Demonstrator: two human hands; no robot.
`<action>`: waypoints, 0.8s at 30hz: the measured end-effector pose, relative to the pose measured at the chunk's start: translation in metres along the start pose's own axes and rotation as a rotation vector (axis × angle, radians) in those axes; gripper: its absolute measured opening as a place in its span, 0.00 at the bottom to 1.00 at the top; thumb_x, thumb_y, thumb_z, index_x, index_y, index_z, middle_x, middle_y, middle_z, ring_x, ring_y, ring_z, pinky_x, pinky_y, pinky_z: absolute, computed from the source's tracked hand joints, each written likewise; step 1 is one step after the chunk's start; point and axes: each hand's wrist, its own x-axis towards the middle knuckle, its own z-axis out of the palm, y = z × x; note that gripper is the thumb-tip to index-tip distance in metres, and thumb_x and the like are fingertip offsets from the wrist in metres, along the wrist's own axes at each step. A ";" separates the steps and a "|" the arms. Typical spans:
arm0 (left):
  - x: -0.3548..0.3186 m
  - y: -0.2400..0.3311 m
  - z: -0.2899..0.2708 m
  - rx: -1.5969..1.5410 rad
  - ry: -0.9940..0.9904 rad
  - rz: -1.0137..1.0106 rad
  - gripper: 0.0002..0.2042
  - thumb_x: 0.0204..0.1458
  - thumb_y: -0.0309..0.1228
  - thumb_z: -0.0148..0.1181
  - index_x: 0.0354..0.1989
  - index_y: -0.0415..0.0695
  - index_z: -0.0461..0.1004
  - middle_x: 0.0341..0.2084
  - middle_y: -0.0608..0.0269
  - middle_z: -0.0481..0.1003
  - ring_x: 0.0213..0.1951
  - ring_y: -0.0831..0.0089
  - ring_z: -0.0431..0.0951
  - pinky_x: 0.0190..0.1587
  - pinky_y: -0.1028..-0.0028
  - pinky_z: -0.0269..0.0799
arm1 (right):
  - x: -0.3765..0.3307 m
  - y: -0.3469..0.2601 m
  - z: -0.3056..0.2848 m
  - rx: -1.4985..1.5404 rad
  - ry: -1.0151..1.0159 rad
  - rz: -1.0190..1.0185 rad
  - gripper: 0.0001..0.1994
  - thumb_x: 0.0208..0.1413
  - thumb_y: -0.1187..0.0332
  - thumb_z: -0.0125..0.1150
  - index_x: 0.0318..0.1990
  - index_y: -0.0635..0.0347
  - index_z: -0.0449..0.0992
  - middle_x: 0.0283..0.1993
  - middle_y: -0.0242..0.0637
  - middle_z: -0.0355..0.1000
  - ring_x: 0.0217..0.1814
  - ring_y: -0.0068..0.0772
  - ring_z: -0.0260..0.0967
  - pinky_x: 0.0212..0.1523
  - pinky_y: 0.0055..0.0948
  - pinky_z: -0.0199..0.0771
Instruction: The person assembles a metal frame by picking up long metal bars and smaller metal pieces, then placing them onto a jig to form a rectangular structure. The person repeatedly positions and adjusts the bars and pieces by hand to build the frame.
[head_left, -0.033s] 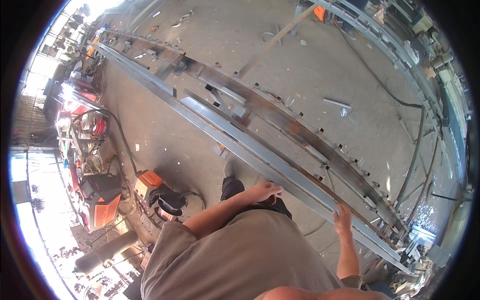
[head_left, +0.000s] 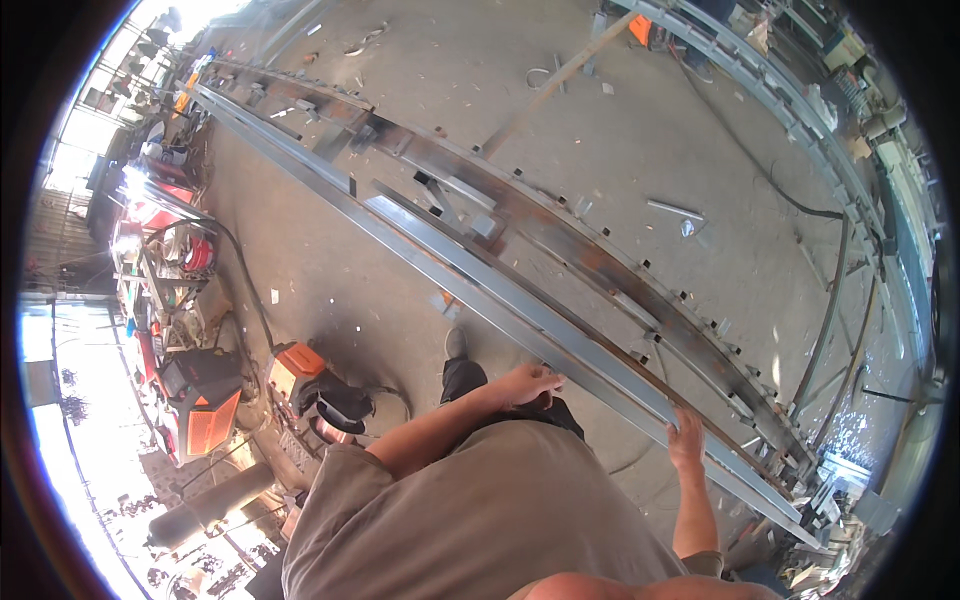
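Observation:
My right hand (head_left: 685, 437) lies over a long grey steel profile (head_left: 560, 342), its fingers wrapped on the upper edge. My left hand (head_left: 530, 384) is in front of my waist, fingers curled together, close to the near side of a second long steel bar (head_left: 440, 275). Whatever the left fingers may hold is too small or hidden to make out. Both bars run side by side, slanting from far left to near right. Just beyond them stands a long rusty steel frame (head_left: 590, 258) with small tabs along its edge.
An orange and black machine (head_left: 297, 362) stands on the floor at my left, with a dark welding helmet (head_left: 340, 400) beside it. Further left are a red and black machine (head_left: 205, 405) and a grey cylinder (head_left: 212, 503). A black cable (head_left: 755, 170) crosses the floor at right.

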 end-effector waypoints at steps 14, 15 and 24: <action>-0.105 -0.088 -0.243 0.023 0.276 0.308 0.20 0.65 0.44 0.61 0.51 0.36 0.80 0.38 0.59 0.83 0.41 0.72 0.81 0.49 0.69 0.77 | 0.137 -0.267 0.081 0.041 0.243 0.069 0.31 0.62 0.53 0.64 0.66 0.66 0.70 0.67 0.53 0.70 0.72 0.55 0.63 0.75 0.49 0.59; -0.122 -0.094 -0.264 -0.007 0.309 0.284 0.21 0.66 0.44 0.60 0.54 0.36 0.79 0.40 0.59 0.83 0.43 0.72 0.81 0.51 0.69 0.76 | 0.149 -0.287 0.087 0.047 0.267 0.072 0.31 0.62 0.52 0.64 0.65 0.66 0.71 0.66 0.53 0.70 0.72 0.54 0.63 0.75 0.49 0.59; -0.230 -0.121 -0.401 -0.126 0.580 0.216 0.25 0.67 0.47 0.57 0.62 0.38 0.76 0.48 0.55 0.82 0.50 0.66 0.81 0.55 0.66 0.75 | 0.213 -0.415 0.121 0.026 0.428 0.216 0.29 0.62 0.49 0.64 0.59 0.66 0.75 0.59 0.52 0.74 0.69 0.53 0.65 0.72 0.48 0.62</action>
